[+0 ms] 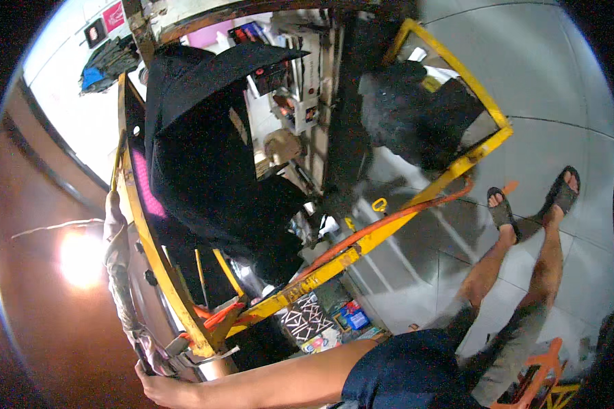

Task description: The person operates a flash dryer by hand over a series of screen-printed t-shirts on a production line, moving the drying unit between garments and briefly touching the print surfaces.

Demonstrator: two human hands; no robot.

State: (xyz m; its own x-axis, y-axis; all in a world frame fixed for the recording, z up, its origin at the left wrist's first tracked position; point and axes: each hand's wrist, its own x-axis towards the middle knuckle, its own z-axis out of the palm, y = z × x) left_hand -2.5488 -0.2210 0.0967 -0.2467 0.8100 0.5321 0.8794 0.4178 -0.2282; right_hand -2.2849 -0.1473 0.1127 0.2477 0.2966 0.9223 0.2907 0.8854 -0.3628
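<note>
My left hand (167,388) reaches out at the lower left on a bare forearm. Its fingers curl round the lower end of a long, pale, crumpled cloth (118,273), and are partly hidden. The cloth runs upward beside a yellow metal frame (158,262). Large black fabric (198,150) drapes over the inside of this frame. An orange hose or cord (361,235) follows the frame's lower bar, and more of it bunches at the corner near my hand. My right hand is out of view.
A bright lamp (82,259) glows before a brown surface (34,320). Books and boxes (273,75) fill shelves behind the black fabric. A dark cloth heap (416,112) lies within the frame's far right part. My sandalled feet (503,208) stand on grey tiles, near an orange stool (535,375).
</note>
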